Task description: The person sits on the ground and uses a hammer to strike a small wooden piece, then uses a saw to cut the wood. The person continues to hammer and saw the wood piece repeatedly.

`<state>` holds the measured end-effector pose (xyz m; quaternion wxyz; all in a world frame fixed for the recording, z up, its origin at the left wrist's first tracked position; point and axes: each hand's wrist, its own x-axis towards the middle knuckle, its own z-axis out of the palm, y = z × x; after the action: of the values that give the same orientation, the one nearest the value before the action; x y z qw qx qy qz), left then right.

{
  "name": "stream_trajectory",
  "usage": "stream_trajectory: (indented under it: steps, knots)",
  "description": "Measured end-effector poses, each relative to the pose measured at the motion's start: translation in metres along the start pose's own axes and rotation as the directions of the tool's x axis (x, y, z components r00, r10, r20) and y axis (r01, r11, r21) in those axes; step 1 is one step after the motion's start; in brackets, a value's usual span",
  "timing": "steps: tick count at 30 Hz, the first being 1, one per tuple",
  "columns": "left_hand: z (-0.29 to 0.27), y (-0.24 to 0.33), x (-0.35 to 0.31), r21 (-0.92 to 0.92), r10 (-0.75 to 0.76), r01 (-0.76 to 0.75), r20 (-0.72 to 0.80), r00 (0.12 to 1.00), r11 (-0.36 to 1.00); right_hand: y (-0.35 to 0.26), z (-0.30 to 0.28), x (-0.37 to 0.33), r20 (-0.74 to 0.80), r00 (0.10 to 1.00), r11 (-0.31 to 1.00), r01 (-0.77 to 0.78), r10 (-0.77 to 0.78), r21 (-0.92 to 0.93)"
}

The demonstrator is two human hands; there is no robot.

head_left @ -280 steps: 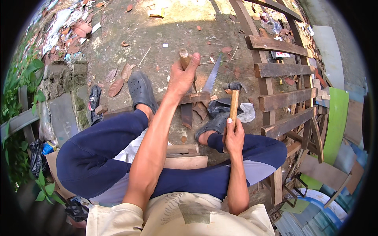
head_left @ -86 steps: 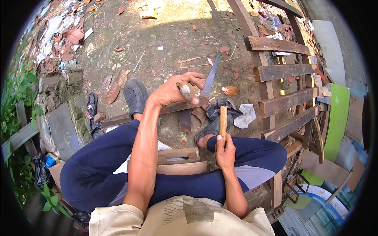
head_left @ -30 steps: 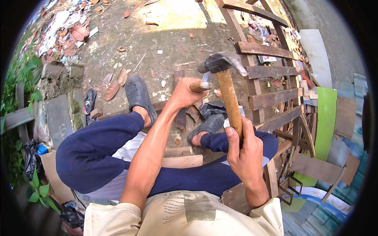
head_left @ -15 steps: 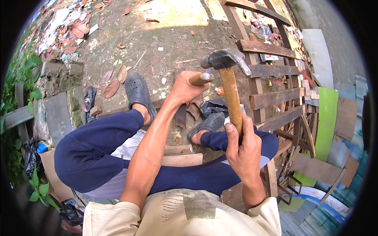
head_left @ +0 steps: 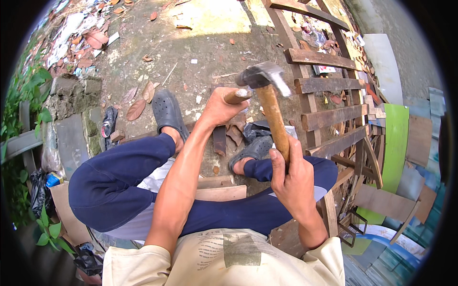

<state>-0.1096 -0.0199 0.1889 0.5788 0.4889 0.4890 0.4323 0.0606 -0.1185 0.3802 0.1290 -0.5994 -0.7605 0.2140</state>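
My right hand is wrapped round the lower handle of a claw hammer, thumb along the wood. The dark metal head is raised at the top, its claw smeared by motion and pointing right. In my left hand, fingers closed, is a brown wooden tool handle with a worn, pale butt end. Whatever the handle leads to is hidden by the fist. The hammer head is just above and right of that butt end; I cannot tell whether they touch. Below the left hand lies a dark wood strip.
A ladder-like wooden frame of slatted boards stands at the right. Rubber clogs are on my feet. Pale wood pieces lie between my legs. Broken masonry and plants are at the left, and a green panel far right.
The hammer head has moved left, toward the handle in my left hand, and its shaft leans further left. My left hand has shifted slightly left. Both grips are unchanged.
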Motion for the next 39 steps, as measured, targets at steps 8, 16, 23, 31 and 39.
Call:
stream_trajectory:
  steps: [8, 16, 23, 31, 39]
  knots:
    - [-0.013, -0.008, 0.001, 0.082, -0.148, 0.147, -0.001, 0.989, 0.986, -0.015, 0.0, 0.01, -0.068, 0.998, 0.98, -0.003, 0.017, 0.199]
    - [-0.014, -0.016, -0.007, -0.05, 0.061, -0.062, -0.024, 0.998, 0.997, -0.01, 0.022, 0.003, -0.076, 0.995, 0.994, 0.069, -0.063, 0.08]
    - [-0.016, -0.023, -0.013, 0.002, 0.073, -0.073, -0.022, 0.997, 0.997, -0.016, 0.02, -0.002, -0.054, 0.999, 0.981, 0.013, -0.003, 0.192]
    - [-0.009, -0.032, -0.014, 0.001, 0.047, -0.047, 0.028, 0.999, 0.999, -0.008, 0.027, -0.001, 0.019, 1.0, 0.997, 0.002, -0.004, 0.083]
    - [-0.012, -0.045, 0.003, -0.258, -0.156, 0.091, -0.243, 0.957, 0.962, 0.036, 0.044, -0.005, -0.002, 0.977, 0.968, -0.213, 0.215, 0.133]
